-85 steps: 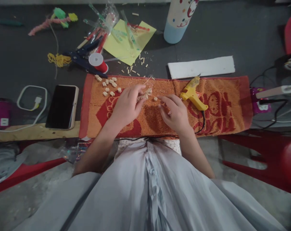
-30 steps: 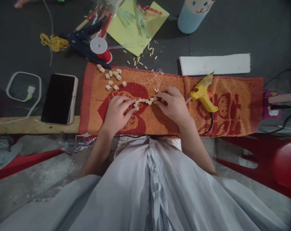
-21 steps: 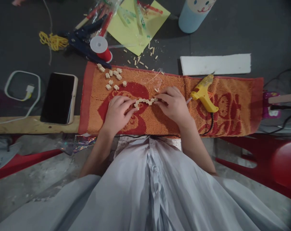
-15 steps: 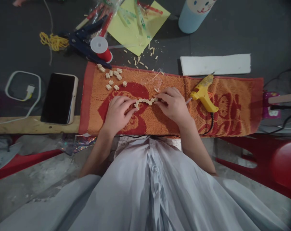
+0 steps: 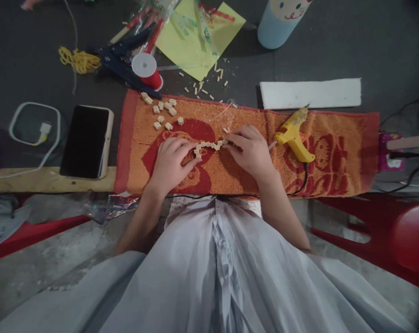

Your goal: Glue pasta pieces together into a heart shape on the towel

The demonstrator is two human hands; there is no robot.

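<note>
A wavy chain of small pale wooden pieces (image 5: 208, 145) lies across the orange and red towel (image 5: 244, 173). At its left end, my left hand (image 5: 173, 162) has its thumb and fingertips closed around the last pieces. My right hand (image 5: 249, 150) pinches the other end between thumb and index finger, hiding the tip of the chain. Several loose clusters of the same pale sticks (image 5: 167, 106) rest on the towel's upper left. To the right of my right hand lies a yellow hot glue gun (image 5: 294, 134), its nozzle pointing up.
Short cut stick bits (image 5: 204, 91) are scattered beyond the towel near a yellow-green paper (image 5: 181, 39). A red thread spool (image 5: 150, 74), dark blue tool (image 5: 117, 60) and phone (image 5: 86, 141) are at left. Behind the glue gun lies a white strip (image 5: 309, 93); a blue bottle (image 5: 276, 27) stands farther back.
Both hands stay at the ends of the chain, with almost no movement. My left thumb sits slightly further right; the whole view has shifted a little.
</note>
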